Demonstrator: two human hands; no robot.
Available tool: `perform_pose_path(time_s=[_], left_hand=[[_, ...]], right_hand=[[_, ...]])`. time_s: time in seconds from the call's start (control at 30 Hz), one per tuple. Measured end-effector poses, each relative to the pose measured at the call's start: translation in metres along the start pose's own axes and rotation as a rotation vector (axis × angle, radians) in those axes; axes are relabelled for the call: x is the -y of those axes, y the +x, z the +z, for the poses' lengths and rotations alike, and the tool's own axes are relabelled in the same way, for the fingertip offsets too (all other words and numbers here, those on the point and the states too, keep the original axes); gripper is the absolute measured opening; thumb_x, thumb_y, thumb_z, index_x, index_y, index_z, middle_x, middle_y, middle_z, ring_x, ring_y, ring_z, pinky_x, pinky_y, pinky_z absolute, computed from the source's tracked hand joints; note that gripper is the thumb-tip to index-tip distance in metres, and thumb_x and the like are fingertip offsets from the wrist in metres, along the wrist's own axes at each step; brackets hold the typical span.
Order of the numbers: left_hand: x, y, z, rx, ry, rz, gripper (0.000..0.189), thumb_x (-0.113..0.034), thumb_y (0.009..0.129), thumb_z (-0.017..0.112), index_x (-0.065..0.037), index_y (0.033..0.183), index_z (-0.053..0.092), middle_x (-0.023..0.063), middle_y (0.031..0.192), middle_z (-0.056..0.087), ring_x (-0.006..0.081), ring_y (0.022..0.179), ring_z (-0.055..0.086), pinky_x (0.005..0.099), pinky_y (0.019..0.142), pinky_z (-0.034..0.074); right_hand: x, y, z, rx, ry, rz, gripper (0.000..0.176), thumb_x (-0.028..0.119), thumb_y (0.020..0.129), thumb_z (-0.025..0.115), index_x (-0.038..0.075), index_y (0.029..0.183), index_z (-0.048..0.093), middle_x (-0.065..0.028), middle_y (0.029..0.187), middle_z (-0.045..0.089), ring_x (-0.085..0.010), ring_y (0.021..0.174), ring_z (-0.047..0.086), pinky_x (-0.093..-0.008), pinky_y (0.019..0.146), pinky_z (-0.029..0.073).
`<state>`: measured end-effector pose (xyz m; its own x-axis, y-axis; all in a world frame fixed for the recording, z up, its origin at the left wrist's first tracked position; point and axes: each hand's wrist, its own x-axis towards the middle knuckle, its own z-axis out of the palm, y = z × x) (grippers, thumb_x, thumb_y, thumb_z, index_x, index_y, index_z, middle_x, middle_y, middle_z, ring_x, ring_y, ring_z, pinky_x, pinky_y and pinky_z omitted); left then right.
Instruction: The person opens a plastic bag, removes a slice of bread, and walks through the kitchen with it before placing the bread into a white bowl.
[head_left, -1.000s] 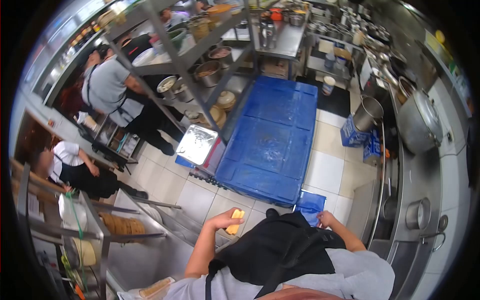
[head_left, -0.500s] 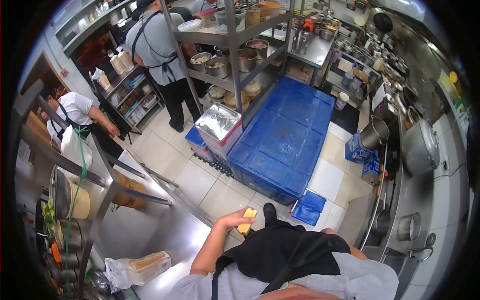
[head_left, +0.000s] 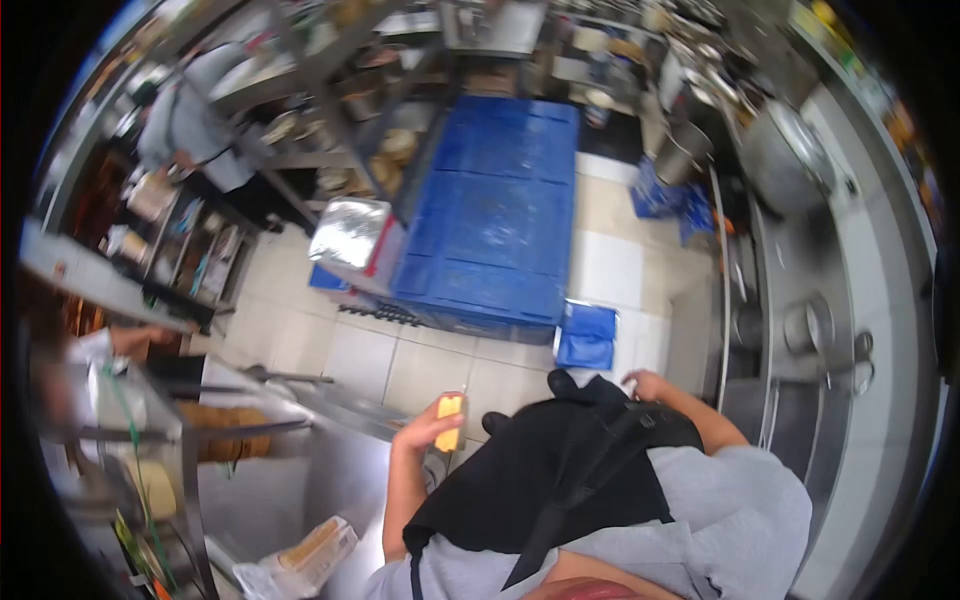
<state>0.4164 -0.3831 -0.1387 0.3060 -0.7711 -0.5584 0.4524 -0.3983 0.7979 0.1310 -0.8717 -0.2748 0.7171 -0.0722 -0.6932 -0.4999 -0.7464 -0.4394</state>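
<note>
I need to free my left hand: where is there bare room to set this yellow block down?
The bare steel counter beside your left hand, which holds the yellow block, is free up to the bagged loaf. The blue crate top ahead is bare too. Crowded: the shelf rack at far left and the pots along the right counter.

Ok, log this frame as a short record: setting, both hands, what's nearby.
setting: kitchen with tiled floor
left hand: shut on yellow block, near steel counter
right hand: open, empty, beside black apron
ahead: large blue crate, foil-topped box
others: a person at the shelves, blurred
</note>
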Motion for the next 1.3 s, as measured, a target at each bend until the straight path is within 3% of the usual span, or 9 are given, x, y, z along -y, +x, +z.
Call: perform_pose_path(time_s=[0.03,0.07,0.17,0.27,0.33,0.67,0.97,1.23,1.3], left_hand=[[-0.002,0.003,0.002,0.001,-0.042,0.031,0.061,-0.035,0.088,0.072,-0.010,0.137,0.048,0.0033,0.116,0.055,0.0156,0.110,0.052,0.0314,0.094,0.043],[-0.010,0.008,0.008,0.042,-0.026,-0.003,0.061,-0.035,0.088,0.072,-0.010,0.137,0.048,0.0033,0.116,0.055,0.0156,0.110,0.052,0.0314,0.094,0.043],[-0.024,0.017,0.032,0.023,0.013,-0.056,0.059,-0.033,0.088,0.071,-0.011,0.137,0.047,0.0024,0.114,0.053,0.0147,0.106,0.050,0.0308,0.092,0.043],[-0.049,0.059,0.061,0.032,0.099,-0.108,0.060,-0.033,0.087,0.071,-0.010,0.137,0.047,0.0023,0.111,0.052,0.0143,0.104,0.049,0.0305,0.090,0.042],[-0.068,0.093,0.089,0.070,0.106,-0.118,0.060,-0.033,0.087,0.071,-0.010,0.137,0.047,0.0023,0.111,0.052,0.0142,0.104,0.049,0.0306,0.090,0.042],[-0.141,0.194,0.181,0.183,0.336,-0.194,0.057,-0.034,0.089,0.071,-0.010,0.135,0.048,0.0040,0.107,0.054,0.0150,0.099,0.053,0.0316,0.086,0.046],[-0.132,0.238,0.166,0.234,0.507,-0.213,0.063,-0.040,0.086,0.074,-0.008,0.133,0.049,0.0037,0.110,0.055,0.0161,0.104,0.053,0.0332,0.089,0.045],[-0.168,0.260,0.194,0.154,0.400,0.026,0.057,-0.033,0.091,0.071,-0.007,0.136,0.046,0.0022,0.107,0.053,0.0153,0.100,0.051,0.0305,0.088,0.044],[-0.155,0.270,0.192,0.099,0.346,-0.060,0.065,-0.035,0.089,0.073,-0.006,0.138,0.044,0.0053,0.114,0.057,0.0159,0.106,0.054,0.0324,0.093,0.046]], right_hand=[[-0.047,0.017,0.026,-0.057,-0.080,-0.200,0.063,0.006,0.058,0.082,0.010,0.120,0.068,-0.0136,0.090,0.075,-0.0237,0.084,0.072,-0.0387,0.079,0.057],[-0.041,0.005,0.014,0.030,0.034,-0.085,0.085,-0.004,0.058,0.076,0.006,0.138,0.051,-0.0058,0.088,0.077,-0.0141,0.071,0.071,-0.0331,0.062,0.058],[-0.029,-0.037,-0.019,0.120,0.733,0.354,0.084,-0.016,0.064,0.070,0.006,0.141,0.047,-0.0128,0.089,0.076,-0.0223,0.067,0.072,-0.0372,0.056,0.059],[-0.077,-0.051,-0.008,0.116,0.799,0.402,0.084,-0.016,0.063,0.069,0.006,0.141,0.046,-0.0141,0.091,0.076,-0.0227,0.068,0.072,-0.0389,0.054,0.058],[-0.132,-0.060,0.015,0.011,0.619,0.185,0.081,-0.017,0.062,0.067,0.005,0.138,0.049,-0.0148,0.090,0.075,-0.0229,0.069,0.071,-0.0401,0.052,0.057],[-0.229,-0.119,0.001,0.023,0.866,0.458,0.073,-0.018,0.064,0.063,0.003,0.133,0.054,-0.0159,0.086,0.073,-0.0234,0.071,0.070,-0.0404,0.053,0.056],[-0.178,-0.086,-0.109,-0.210,0.721,0.272,0.051,-0.005,0.079,0.048,0.002,0.130,0.056,-0.0161,0.084,0.072,-0.0218,0.065,0.069,-0.0367,0.056,0.054],[-0.194,-0.009,-0.208,-0.016,0.097,0.016,0.050,-0.001,0.076,0.049,0.009,0.124,0.063,-0.0091,0.083,0.074,-0.0206,0.068,0.070,-0.0362,0.062,0.056],[-0.211,0.023,-0.248,0.019,0.072,0.021,0.047,0.003,0.076,0.054,0.010,0.120,0.066,-0.0096,0.083,0.075,-0.0232,0.071,0.072,-0.0374,0.064,0.057]])
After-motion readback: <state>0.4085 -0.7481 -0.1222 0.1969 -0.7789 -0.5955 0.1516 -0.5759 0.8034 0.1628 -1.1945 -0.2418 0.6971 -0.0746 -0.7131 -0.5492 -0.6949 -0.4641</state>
